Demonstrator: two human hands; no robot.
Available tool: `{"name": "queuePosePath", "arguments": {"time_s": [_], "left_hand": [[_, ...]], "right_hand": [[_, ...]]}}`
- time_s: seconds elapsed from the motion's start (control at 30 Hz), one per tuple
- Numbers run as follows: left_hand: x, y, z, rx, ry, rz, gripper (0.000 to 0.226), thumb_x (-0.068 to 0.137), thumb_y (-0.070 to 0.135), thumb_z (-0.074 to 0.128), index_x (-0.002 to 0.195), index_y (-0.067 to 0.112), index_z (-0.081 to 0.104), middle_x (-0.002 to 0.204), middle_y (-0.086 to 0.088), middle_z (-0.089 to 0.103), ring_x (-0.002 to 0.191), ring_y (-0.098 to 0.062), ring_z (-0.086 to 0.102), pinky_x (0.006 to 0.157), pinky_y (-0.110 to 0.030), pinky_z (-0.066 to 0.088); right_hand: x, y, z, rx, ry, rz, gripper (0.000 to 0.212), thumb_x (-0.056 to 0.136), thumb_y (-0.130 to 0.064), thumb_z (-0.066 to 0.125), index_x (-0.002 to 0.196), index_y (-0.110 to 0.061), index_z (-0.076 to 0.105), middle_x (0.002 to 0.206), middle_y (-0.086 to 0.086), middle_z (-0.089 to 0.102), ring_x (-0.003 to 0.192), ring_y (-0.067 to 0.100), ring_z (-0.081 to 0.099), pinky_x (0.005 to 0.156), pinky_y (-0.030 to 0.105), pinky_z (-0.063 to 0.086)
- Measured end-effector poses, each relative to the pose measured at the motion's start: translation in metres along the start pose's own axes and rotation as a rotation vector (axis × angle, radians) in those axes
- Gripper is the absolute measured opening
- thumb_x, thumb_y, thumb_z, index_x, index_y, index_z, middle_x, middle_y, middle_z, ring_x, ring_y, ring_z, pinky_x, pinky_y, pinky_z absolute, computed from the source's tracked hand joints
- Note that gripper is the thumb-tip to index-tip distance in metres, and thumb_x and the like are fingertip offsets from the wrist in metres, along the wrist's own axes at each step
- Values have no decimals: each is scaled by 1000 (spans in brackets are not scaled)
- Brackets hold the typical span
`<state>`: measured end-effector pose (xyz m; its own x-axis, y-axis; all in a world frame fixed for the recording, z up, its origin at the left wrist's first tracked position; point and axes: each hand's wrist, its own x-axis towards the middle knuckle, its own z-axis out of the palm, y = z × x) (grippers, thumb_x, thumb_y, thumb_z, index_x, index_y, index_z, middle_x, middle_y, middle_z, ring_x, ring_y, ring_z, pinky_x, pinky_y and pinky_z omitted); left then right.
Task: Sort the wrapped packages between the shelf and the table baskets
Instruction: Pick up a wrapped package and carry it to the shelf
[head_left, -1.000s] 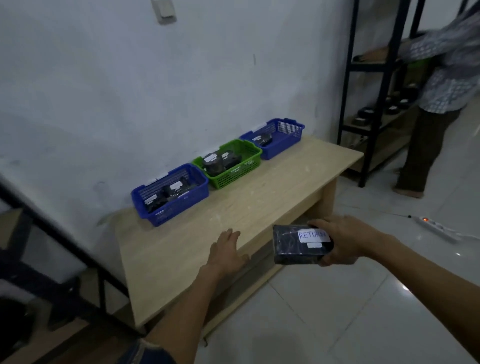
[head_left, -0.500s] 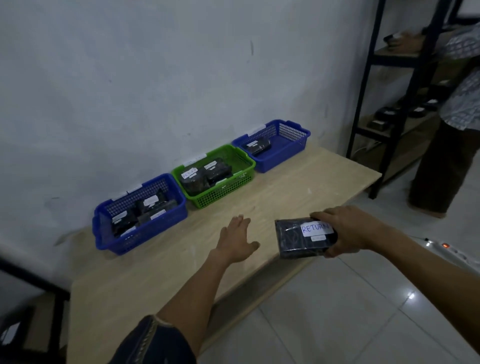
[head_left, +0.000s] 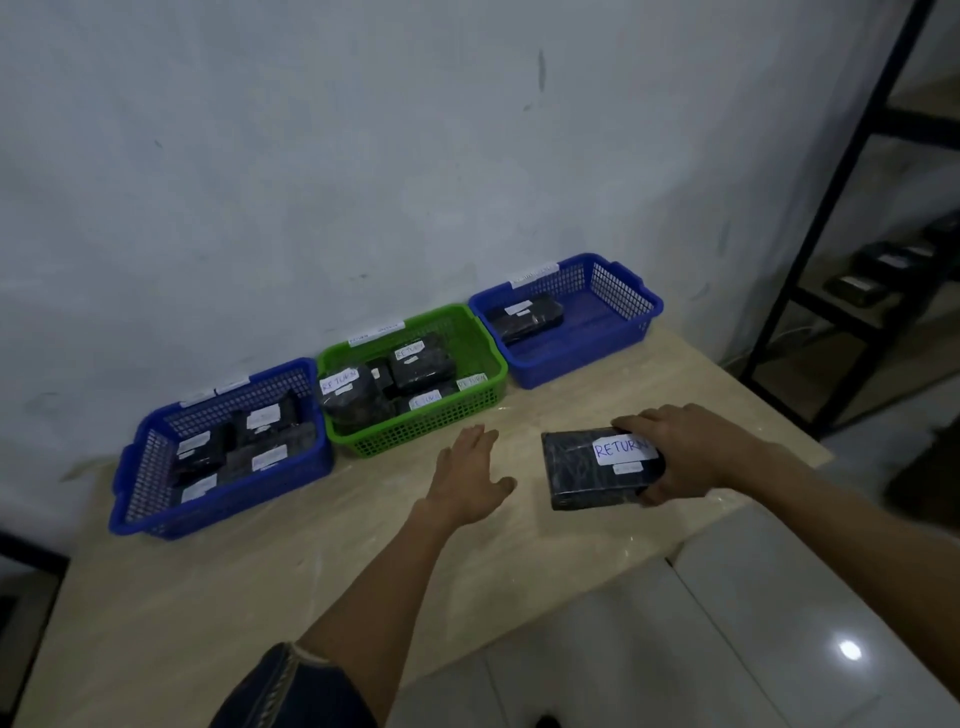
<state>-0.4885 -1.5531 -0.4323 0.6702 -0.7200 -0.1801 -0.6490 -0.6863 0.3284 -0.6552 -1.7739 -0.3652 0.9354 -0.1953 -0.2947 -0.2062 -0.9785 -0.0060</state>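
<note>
Left grip (head_left: 470, 478) and right grip (head_left: 691, 452): bare. Left forearm (head_left: 384, 582), lower centre of the frame: bare from the wrist to a dark blue sleeve (head_left: 291, 691) bunched near the elbow, its hem edged with a paler, stitched band. Right forearm (head_left: 841, 509), lower right: bare as far as the frame edge.

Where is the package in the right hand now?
Head view, right of centre: the RETURN package is gripped by the right hand over the wooden table, just right of the open left hand and nearer the camera than the green basket.
</note>
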Motion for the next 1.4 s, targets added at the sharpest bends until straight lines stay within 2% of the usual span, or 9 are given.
{"name": "queuePosePath", "arguments": {"time_s": [0.23,0.5,0.7,0.87,1.0,1.07,1.13,1.27,1.4], "left_hand": [[113,-6,-13,-43,60,-4,75,89,40,62,149,11,27,160,-9,16,148,-23,14,117,-39,20],[202,-9,-18,-56,81,-27,77,90,40,60,151,13,21,162,-7,6,149,-23,1,118,-52,9],[248,-12,-4,-47,86,-83,85,90,58,51,153,14,14,162,-7,-7,149,-22,-11,118,-51,-2],[275,3,13,0,125,-88,98,79,78,31,152,15,20,162,-6,-8,148,-20,-13,118,-48,-5],[306,25,27,-39,123,-106,89,87,73,37,153,16,20,162,-3,-8,147,-14,-18,117,-43,-10],[316,35,37,-86,129,-124,87,87,72,34,153,18,18,162,-1,-11,145,-12,-22,117,-42,-13],[322,42,47,-112,94,-148,89,85,75,28,154,19,15,161,0,-16,143,-11,-26,117,-41,-16],[325,45,54,-25,13,-194,87,86,77,21,153,21,14,162,-2,-12,146,-14,-21,119,-45,-10],[329,47,49,-29,-73,-206,88,83,80,23,151,24,24,162,1,5,149,-13,-6,120,-43,1]], "right_hand": [[90,59,-22,37,-6,10,96,67,-63,70,145,-30,25,133,-3,52,113,17,51,96,32,41],[177,112,-48,56,35,62,91,69,-64,69,143,-25,31,131,0,55,110,18,55,90,30,47],[250,150,-48,70,138,139,86,65,-72,65,130,-21,44,115,4,63,96,22,62,77,35,54],[308,176,-45,96,105,231,84,67,-75,62,124,-15,48,110,7,63,95,26,62,74,36,49],[346,197,-35,146,129,262,93,70,-77,57,136,-15,37,112,9,65,98,29,64,72,35,45],[360,205,-30,140,154,267,98,73,-76,54,144,-14,26,108,11,66,94,30,65,67,33,45],[372,213,-21,160,179,277,95,75,-75,52,144,-14,27,103,12,67,89,29,65,63,32,44],[392,224,-3,157,153,310,90,76,-74,52,140,-13,33,95,14,65,81,30,63,59,29,41],[407,229,15,124,129,336,95,76,-75,51,142,-11,30,103,19,63,85,32,62,61,32,44]]}}
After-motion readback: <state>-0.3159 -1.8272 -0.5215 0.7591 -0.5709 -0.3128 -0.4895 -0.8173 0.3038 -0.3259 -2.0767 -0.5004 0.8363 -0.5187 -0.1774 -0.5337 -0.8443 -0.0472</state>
